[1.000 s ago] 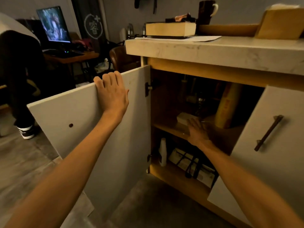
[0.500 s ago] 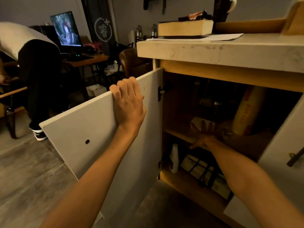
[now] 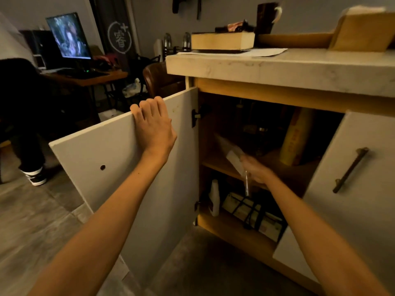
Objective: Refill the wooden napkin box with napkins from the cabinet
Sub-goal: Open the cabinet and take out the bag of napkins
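Note:
The cabinet (image 3: 252, 88) under the marble counter stands with its left door (image 3: 119, 167) swung wide. My left hand (image 3: 154, 127) grips the door's top edge, fingers hooked over it. Inside, at the middle shelf (image 3: 222, 167), my right hand (image 3: 256, 170) holds a pale wrapped napkin pack (image 3: 235, 159), tilted and lifted off the shelf; the picture is blurred there. The wooden napkin box (image 3: 363, 30) stands on the counter at the top right, with white paper showing at its top.
A thick book (image 3: 222, 40), a dark mug (image 3: 267, 17) and a paper sheet lie on the counter. A yellow roll (image 3: 297, 135) leans inside the cabinet; a white bottle (image 3: 214, 197) and bundled boxes fill the bottom shelf. The right door (image 3: 350, 178) is partly open. A person stands far left by a desk with a monitor.
My right hand went from lying flat on the shelf to holding the napkin pack and drawing it outward. My left hand stays on the door edge.

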Tool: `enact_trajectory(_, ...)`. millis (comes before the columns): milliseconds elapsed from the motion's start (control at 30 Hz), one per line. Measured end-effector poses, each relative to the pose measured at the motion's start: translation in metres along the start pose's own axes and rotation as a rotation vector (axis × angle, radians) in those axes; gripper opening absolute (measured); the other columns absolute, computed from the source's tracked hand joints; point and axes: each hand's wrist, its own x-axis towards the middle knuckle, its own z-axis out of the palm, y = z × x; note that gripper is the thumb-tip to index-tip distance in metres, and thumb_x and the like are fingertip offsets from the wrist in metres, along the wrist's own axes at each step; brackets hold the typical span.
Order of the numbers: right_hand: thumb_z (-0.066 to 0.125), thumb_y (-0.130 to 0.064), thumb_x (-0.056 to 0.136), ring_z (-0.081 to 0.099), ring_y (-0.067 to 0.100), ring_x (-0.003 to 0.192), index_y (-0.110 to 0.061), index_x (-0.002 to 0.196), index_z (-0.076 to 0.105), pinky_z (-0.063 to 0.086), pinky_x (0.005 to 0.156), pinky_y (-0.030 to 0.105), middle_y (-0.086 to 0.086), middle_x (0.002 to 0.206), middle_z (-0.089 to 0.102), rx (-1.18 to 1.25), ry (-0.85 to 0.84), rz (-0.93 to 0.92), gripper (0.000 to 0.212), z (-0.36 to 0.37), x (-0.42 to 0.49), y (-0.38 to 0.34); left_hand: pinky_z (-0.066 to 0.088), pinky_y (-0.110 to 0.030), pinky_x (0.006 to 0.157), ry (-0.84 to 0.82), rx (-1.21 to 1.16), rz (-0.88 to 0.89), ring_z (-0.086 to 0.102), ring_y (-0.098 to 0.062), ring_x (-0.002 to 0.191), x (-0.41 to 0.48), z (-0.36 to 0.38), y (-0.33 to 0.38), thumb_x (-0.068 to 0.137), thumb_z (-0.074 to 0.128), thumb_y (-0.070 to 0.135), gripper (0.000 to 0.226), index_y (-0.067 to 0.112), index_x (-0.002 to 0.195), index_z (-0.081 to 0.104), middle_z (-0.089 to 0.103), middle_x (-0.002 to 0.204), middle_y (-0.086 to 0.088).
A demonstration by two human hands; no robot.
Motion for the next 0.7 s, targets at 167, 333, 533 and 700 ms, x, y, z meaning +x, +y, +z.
enact_trajectory(167, 0.036, -0.022, 0.098, 0.048, 0.047, 0.126, -0.008, 0.135, 0.048, 0.032, 0.104, 0.070, 0.025, 0.139, 0.050, 0.770, -0.195, 0.018, 0.042, -0.003, -0.090, 0.012, 0.040, -0.044, 0.095, -0.313, 0.021, 0.119, 0.053, -0.034, 0.106, 0.003, -0.052, -0.008, 0.078, 0.068, 0.031, 0.069, 0.000, 0.133, 0.038, 0.054, 0.121, -0.019)
enact_trajectory(333, 0.051, -0.026, 0.093, 0.035, 0.059, 0.131, -0.003, 0.139, 0.038, 0.022, 0.106, 0.075, 0.033, 0.149, 0.033, 0.998, -0.316, -0.086, 0.053, 0.010, -0.162, 0.044, 0.043, -0.036, 0.077, -0.633, -0.090, 0.367, 0.057, -0.030, 0.101, 0.028, -0.116, -0.013, 0.091, 0.052, 0.011, 0.042, -0.001, 0.131, 0.047, 0.056, 0.110, -0.017)
enact_trajectory(533, 0.059, -0.008, 0.084, 0.058, 0.044, 0.117, 0.004, 0.105, 0.065, 0.050, 0.095, 0.058, 0.028, 0.127, 0.057, 0.921, -0.176, -0.180, 0.025, 0.004, -0.213, 0.067, 0.039, -0.044, 0.108, -1.035, -0.774, 0.234, 0.042, -0.036, 0.133, 0.015, -0.140, -0.002, 0.092, 0.040, 0.004, 0.056, 0.007, 0.147, 0.032, 0.038, 0.149, -0.019)
enact_trajectory(700, 0.077, -0.011, 0.061, 0.069, 0.039, 0.097, 0.003, 0.098, 0.074, 0.058, 0.080, 0.042, 0.022, 0.099, 0.072, 0.863, 0.008, -0.218, 0.040, -0.015, -0.253, 0.075, 0.042, -0.042, 0.107, -0.891, -1.367, -0.041, 0.047, -0.031, 0.127, 0.002, -0.134, 0.043, 0.078, 0.040, 0.003, 0.043, 0.015, 0.114, 0.059, 0.051, 0.135, -0.018)
